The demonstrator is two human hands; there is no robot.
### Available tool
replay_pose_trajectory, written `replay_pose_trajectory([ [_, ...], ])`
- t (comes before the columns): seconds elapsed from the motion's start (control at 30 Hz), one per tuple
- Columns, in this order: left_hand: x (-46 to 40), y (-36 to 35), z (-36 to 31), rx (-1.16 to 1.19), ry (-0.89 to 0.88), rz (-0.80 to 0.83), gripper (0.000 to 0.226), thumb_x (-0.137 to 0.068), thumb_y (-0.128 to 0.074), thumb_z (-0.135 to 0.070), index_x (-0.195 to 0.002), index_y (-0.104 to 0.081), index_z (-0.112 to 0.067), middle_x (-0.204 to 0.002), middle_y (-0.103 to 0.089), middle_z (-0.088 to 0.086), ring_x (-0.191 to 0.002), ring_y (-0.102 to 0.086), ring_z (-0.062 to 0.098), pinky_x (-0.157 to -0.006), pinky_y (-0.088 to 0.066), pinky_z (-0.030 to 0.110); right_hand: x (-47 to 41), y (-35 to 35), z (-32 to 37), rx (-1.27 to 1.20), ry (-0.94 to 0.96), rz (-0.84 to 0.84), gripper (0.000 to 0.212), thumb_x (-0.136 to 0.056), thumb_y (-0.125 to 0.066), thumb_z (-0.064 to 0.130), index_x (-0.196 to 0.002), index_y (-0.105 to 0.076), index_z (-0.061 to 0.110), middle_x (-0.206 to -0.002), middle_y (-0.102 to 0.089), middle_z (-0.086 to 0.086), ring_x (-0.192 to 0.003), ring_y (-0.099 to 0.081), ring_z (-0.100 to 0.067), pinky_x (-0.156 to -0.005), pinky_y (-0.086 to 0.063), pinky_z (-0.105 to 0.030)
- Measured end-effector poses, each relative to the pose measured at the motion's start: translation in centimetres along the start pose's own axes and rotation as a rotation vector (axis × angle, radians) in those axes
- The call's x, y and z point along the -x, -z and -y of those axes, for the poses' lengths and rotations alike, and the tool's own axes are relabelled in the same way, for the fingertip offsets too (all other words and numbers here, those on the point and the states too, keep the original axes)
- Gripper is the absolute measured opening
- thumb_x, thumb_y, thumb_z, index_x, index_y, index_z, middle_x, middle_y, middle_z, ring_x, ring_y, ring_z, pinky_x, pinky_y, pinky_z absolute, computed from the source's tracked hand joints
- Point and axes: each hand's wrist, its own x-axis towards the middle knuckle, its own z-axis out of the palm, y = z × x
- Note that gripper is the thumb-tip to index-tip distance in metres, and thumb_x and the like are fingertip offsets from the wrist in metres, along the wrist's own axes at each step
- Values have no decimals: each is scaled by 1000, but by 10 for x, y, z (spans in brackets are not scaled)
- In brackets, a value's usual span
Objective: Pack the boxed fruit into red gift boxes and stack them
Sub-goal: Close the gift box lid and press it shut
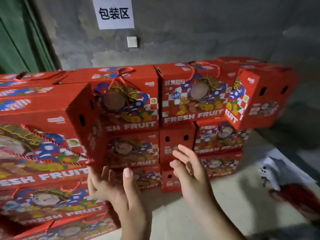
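Observation:
Red "FRESH FRUIT" gift boxes with rope handles stand stacked against the grey wall. The nearest stack rises at the left, its top box level with the back row. Behind it a back row runs to the right, three layers high. One box at the right end sits turned at an angle. My left hand is raised with fingers spread, close to the corner of the near stack; I cannot tell if it touches. My right hand hovers open in front of the back row, holding nothing.
A white paper sign and a switch plate are on the wall. A green curtain hangs at the far left. Crumpled white paper and something red lie on the pale floor at the right.

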Motion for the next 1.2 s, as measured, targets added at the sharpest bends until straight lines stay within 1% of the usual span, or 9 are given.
replay_pose_trajectory([
  [0.13, 81, -54, 17, -178, 64, 308, 64, -100, -57, -35, -158, -31, -28, -156, -29, 1, -148, -28, 2, -121, -28, 32, -2, 71, -17, 1, -54, -135, 38, -102, -62, 19, -134, -58, 40, -131, -66, 15, -118, -63, 2, -101, -49, -25],
  [0.23, 136, -111, 17, -35, 432, 639, 33, -108, -56, -15, -135, -62, -34, -138, -65, -10, -135, -57, 11, -115, -44, 37, -2, 138, -28, 10, -75, -220, 35, -102, -60, 15, -129, -60, 38, -131, -66, 12, -117, -61, 7, -93, -50, -16],
  [0.33, 191, -166, 11, 84, 653, 788, 25, -107, -56, -12, -119, -73, -26, -120, -77, -5, -118, -71, 15, -102, -53, 37, 1, 215, -34, 25, -76, -262, 35, -102, -60, 14, -129, -62, 37, -121, -70, 17, -110, -61, 13, -82, -48, -6],
  [0.43, 254, -223, 1, 113, 736, 819, 25, -108, -55, -12, -117, -74, -24, -116, -78, -3, -114, -73, 17, -94, -55, 30, 8, 303, -36, 83, -83, -279, 35, -103, -58, 15, -128, -63, 39, -115, -68, 31, -111, -61, 14, -85, -48, -6],
  [0.57, 333, -293, -12, 142, 780, 901, 24, -108, -54, -13, -115, -75, -21, -113, -79, 6, -109, -75, 24, -86, -61, 30, 19, 417, -33, 139, -111, -280, 36, -103, -57, 15, -133, -65, 35, -127, -68, 21, -119, -61, 6, -99, -52, -23],
  [0.7, 398, -359, -10, 135, 789, 886, 28, -108, -55, -13, -103, -77, -30, -105, -79, 7, -96, -75, 22, -78, -58, 30, 5, 510, -37, 148, -131, -288, 34, -104, -56, 11, -111, -75, 39, -110, -76, 17, -102, -71, 0, -79, -57, -19],
  [0.97, 444, -503, 34, 102, 738, 795, 26, -107, -53, -12, -105, -72, -29, -104, -77, 2, -100, -75, 19, -85, -60, 32, -102, 617, -61, 179, -93, -238, 29, -97, -52, 22, -113, -74, 33, -106, -77, 12, -99, -72, -5, -80, -57, -23],
  [1.07, 449, -557, 59, 91, 801, 767, 19, -106, -52, -9, -112, -70, -15, -104, -77, 8, -103, -74, 24, -88, -61, 32, -143, 656, -65, 207, -120, -217, 38, -93, -50, 21, -110, -73, 46, -109, -75, 16, -104, -70, -3, -83, -54, -18],
  [1.2, 463, -623, 81, 90, 846, 725, 17, -106, -54, -8, -112, -70, -9, -102, -78, 7, -99, -76, 16, -80, -58, 18, -193, 709, -75, 171, -168, -204, 42, -100, -52, 7, -105, -74, 43, -109, -75, 18, -106, -69, -1, -87, -54, -18],
])
